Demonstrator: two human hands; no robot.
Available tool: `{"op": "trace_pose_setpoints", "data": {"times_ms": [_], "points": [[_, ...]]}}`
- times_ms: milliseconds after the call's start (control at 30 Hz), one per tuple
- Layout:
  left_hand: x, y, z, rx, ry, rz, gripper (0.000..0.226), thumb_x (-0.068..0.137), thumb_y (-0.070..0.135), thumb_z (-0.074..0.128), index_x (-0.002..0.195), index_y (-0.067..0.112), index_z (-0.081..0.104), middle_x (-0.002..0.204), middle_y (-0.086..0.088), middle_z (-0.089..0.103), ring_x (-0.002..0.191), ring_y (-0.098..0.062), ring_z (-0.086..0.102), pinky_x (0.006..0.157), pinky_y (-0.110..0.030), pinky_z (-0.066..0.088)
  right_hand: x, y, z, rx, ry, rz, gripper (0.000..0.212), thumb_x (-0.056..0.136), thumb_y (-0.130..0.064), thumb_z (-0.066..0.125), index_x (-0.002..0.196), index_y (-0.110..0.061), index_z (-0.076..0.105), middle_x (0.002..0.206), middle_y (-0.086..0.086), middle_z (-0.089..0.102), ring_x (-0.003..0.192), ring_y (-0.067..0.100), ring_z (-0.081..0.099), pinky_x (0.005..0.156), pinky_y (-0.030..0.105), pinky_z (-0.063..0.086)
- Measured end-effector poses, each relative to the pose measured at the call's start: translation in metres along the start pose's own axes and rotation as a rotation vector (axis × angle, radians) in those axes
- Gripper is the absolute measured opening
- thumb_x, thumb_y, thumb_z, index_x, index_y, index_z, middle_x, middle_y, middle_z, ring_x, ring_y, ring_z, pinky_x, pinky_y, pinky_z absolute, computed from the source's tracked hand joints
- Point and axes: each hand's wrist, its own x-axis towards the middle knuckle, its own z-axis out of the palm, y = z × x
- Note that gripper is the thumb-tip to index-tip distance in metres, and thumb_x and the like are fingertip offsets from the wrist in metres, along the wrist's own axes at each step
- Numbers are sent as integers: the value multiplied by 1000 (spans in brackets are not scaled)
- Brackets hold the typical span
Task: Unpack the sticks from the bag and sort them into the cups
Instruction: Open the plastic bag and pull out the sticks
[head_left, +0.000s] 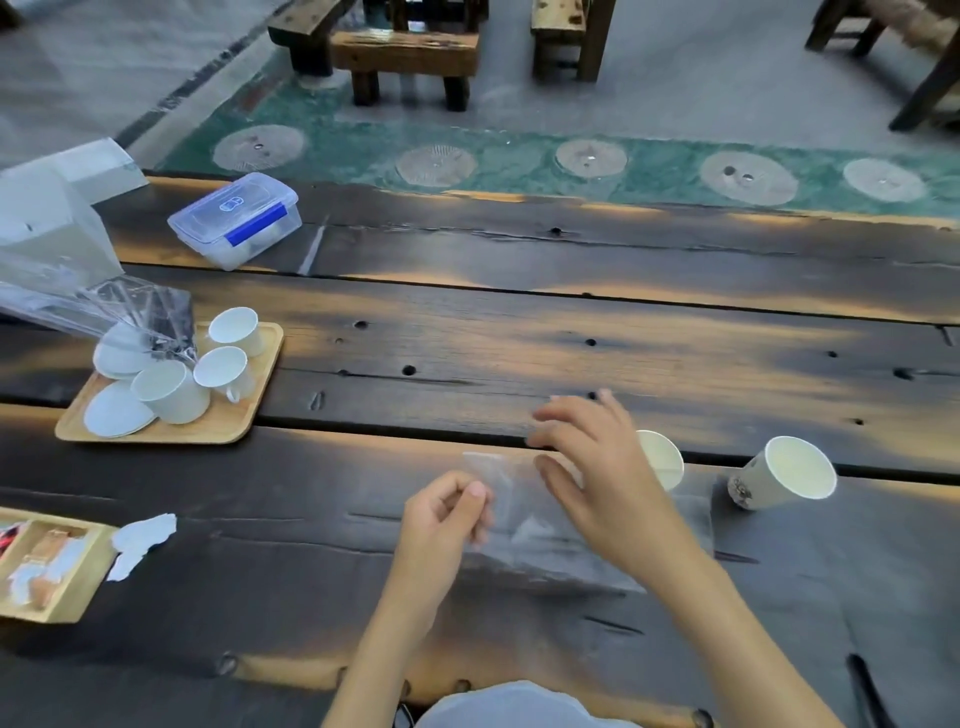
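A clear plastic bag (524, 519) lies flat on the dark wooden table (519, 322) at centre. The left hand (447, 514) pinches the bag's left edge, fingers curled. The right hand (597, 467) hovers over it, fingers spread, gripping nothing visible. Two paper cups (784, 473) stand at 3 o'clock; the printed mark on one is unreadable. Lidded container (236, 221) at 10 o'clock: label illegible. No sticks discernible.

Clear bag (524, 519) lies flat on table, contents prob. blurred; two paper cups (789, 473) tipped, just right of it.
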Motion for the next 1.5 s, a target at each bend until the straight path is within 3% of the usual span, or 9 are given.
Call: {"op": "trace_pose_setpoints", "data": {"times_ms": [133, 300, 433, 633, 900, 1100, 1300, 1400, 1500], "points": [[-1, 4, -1, 1, -92, 13, 28, 98, 22, 53, 80, 2, 63, 67, -5, 56, 64, -15, 51, 61, -25, 44, 9, -12, 4, 252, -406, 138, 28, 97, -27, 55, 124, -25, 49, 118, -7, 65, 115, 14, 57, 104, 29, 40], [-2, 10, -5, -19, -96, 32, 18, 98, 18, 56, 89, 8, 67, 72, -23, 54, 65, -21, 51, 60, -28, 45, 18, -10, 6, 378, -357, 240, 14, 90, -17, 64, 104, -21, 63, 79, -6, 66, 73, 10, 58, 73, 34, 50], [-2, 11, -1, -20, -72, 14, 21, 97, 23, 56, 83, 13, 68, 70, -10, 60, 64, -17, 53, 61, -30, 46, 16, -11, 7, 534, -334, 291, 15, 88, -16, 67, 97, -21, 55, 79, 2, 67, 61, 9, 53, 62, 28, 45], [-2, 16, 5, -15, -78, 13, 28, 99, 28, 55, 79, 15, 68, 63, -12, 55, 61, -16, 51, 62, -28, 45, 5, -9, 9, 420, -313, 220, 21, 83, -28, 74, 96, -24, 58, 94, -12, 62, 83, 12, 58, 70, 22, 47], [-2, 19, 1, 10, -60, 24, 25, 95, 23, 57, 83, 8, 73, 64, 2, 64, 62, -10, 57, 64, -22, 49, -1, -8, 15, 466, -196, 175, 12, 92, -18, 65, 83, -11, 71, 92, -1, 69, 81, 12, 60, 69, 11, 39], [-7, 11, -5, 113, -35, -1, 18, 95, 13, 59, 87, 14, 75, 68, 0, 68, 63, -7, 60, 63, -22, 50, 2, -6, 10, 630, -55, 429, 16, 91, -21, 62, 81, -11, 70, 71, 4, 73, 71, 22, 67, 73, 46, 55], [-2, 27, -2, 57, -80, 17, 18, 89, 13, 71, 107, 15, 69, 98, -1, 74, 87, -11, 70, 68, -24, 55, 5, -14, 7, 536, -241, 302, 15, 92, -18, 65, 84, -7, 70, 78, 8, 71, 74, 23, 64, 73, 41, 52], [6, 33, 6, 63, -56, 71, 3, 89, 5, 67, 89, 4, 69, 67, 1, 67, 59, -6, 59, 55, -18, 45, 7, -13, 4, 494, -210, 329, 19, 92, -23, 65, 81, -7, 67, 71, 8, 70, 68, 21, 65, 68, 38, 51], [11, 31, 4, 54, 39, 94, 15, 92, 5, 63, 83, -7, 63, 59, -3, 55, 52, -7, 49, 51, -18, 42, -4, 11, -10, 429, -286, 417, 23, 85, -35, 72, 77, -16, 63, 64, -4, 65, 58, 9, 58, 60, 30, 47]]}}
